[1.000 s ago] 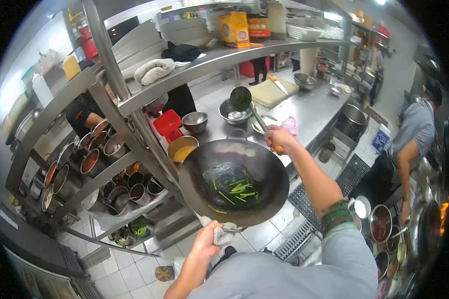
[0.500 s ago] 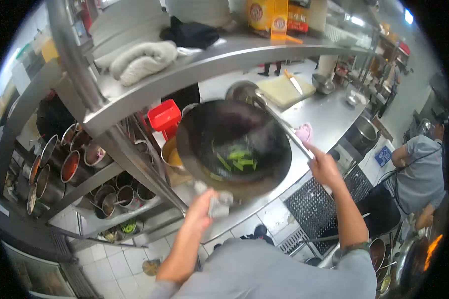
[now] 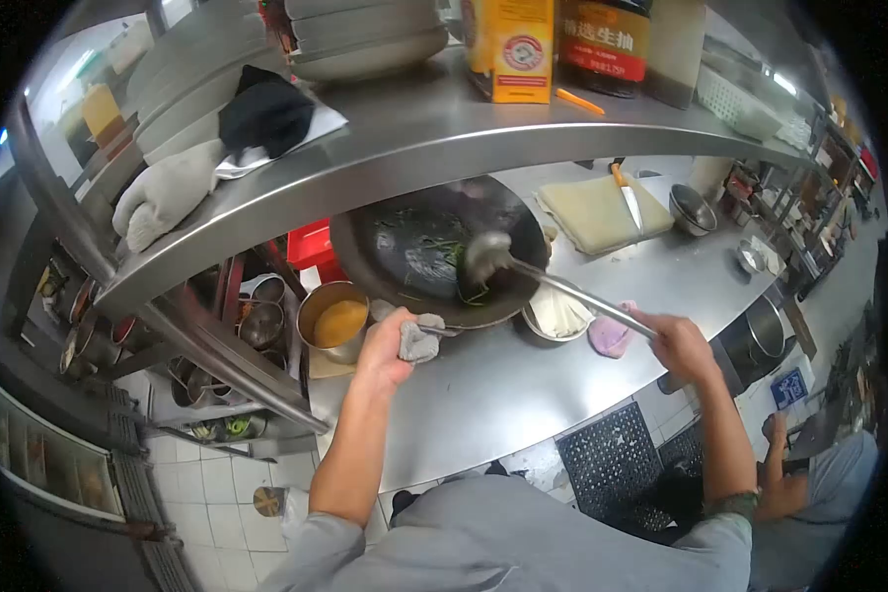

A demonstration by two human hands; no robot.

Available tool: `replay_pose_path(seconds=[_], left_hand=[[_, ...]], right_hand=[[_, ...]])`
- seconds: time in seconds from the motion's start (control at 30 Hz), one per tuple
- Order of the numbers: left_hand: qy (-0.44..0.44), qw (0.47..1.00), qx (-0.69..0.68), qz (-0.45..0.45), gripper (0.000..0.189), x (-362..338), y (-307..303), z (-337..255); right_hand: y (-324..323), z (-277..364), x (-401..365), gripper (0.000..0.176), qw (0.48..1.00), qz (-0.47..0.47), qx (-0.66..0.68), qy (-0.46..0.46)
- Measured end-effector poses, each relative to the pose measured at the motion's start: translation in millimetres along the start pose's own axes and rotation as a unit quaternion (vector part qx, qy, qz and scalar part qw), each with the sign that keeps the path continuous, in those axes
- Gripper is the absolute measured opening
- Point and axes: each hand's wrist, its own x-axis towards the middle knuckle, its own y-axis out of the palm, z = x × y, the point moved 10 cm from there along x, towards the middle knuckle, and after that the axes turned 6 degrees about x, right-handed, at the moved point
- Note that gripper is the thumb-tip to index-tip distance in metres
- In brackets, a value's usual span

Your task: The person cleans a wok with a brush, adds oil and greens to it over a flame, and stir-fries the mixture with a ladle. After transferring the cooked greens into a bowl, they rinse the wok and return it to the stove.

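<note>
A dark wok (image 3: 380, 261) is held tilted over the steel counter, with green vegetable pieces (image 3: 454, 252) inside. My left hand (image 3: 383, 353) is closed round the wok's handle with a grey cloth (image 3: 421, 340). In my right hand (image 3: 683, 347) is the long metal handle of a ladle (image 3: 572, 289); its bowl is in the wok. A metal pot (image 3: 337, 331) of yellow-orange liquid stands left of my left hand. Beneath the ladle is a bowl with white contents (image 3: 559, 314), and a pinkish-purple cloth (image 3: 612, 336) lies beside it.
Above the wok runs a steel shelf (image 3: 414, 148) bearing stacked plates, a yellow box (image 3: 508, 54) and bottles. A knife (image 3: 630, 205) rests on a cutting board (image 3: 582, 219) at the back. A red container (image 3: 311, 245) is behind the wok. Another person (image 3: 824, 503) is at right.
The wok has come over the counter beneath the shelf, and its greens have shifted. The ladle's bowl has moved from the wok's far rim into the wok. The view has shifted too.
</note>
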Motion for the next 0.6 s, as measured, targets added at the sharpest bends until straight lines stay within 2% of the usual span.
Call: replay_pose_path(seconds=[0.03,0.1,0.2,0.27,0.3,0.33,0.37,0.4,0.47,0.5,0.57,0.6], left_hand=[[0.009,1.000,0.014,-0.004,0.015,7.3,-5.5,2.6],[0.034,0.999,0.025,-0.007,0.015,13.6,2.1,-1.5],[0.077,0.996,-0.002,-0.040,0.010,13.9,10.7,-20.9],[0.104,0.990,-0.040,-0.087,0.006,16.8,11.7,-33.3],[0.133,0.987,-0.026,-0.089,0.005,13.7,17.2,-43.6],[0.163,0.983,-0.011,-0.089,0.004,9.9,26.2,-57.7],[0.171,0.981,-0.004,-0.091,0.002,16.0,21.2,-61.1],[0.180,0.979,0.004,-0.092,0.001,22.3,16.6,-65.2],[0.170,0.982,0.003,-0.079,0.008,68.9,-10.3,-65.1],[0.178,0.978,0.007,-0.104,0.008,65.1,-5.8,-67.0],[0.196,0.968,0.013,-0.157,0.007,44.0,3.4,-73.5],[0.198,0.969,0.019,-0.148,0.006,38.3,8.3,-75.4]], right_hand=[[15.2,-6.0,19.6,0.059,0.999,-0.029,-0.006,-0.043],[54.7,7.4,60.1,0.059,0.999,-0.014,0.031,0.026],[86.6,14.9,83.0,0.059,0.993,-0.049,0.088,-0.060],[80.8,-9.4,63.8,0.062,0.999,0.018,-0.036,-0.026],[64.8,-20.6,45.7,0.062,0.999,0.015,0.023,-0.032],[48.4,-37.8,37.4,0.061,0.996,0.011,0.082,-0.039],[35.8,-61.9,36.7,0.063,0.997,-0.006,0.048,-0.057],[15.5,-63.4,34.8,0.060,0.999,-0.018,-0.014,-0.033],[-6.9,-49.3,43.3,0.056,0.993,-0.057,-0.103,0.024],[-14.3,-40.7,46.0,0.055,0.987,-0.076,-0.136,0.036],[8.7,-43.5,57.1,0.056,0.989,-0.101,-0.106,0.023],[32.0,-44.3,62.2,0.056,0.989,-0.109,-0.096,0.015]])
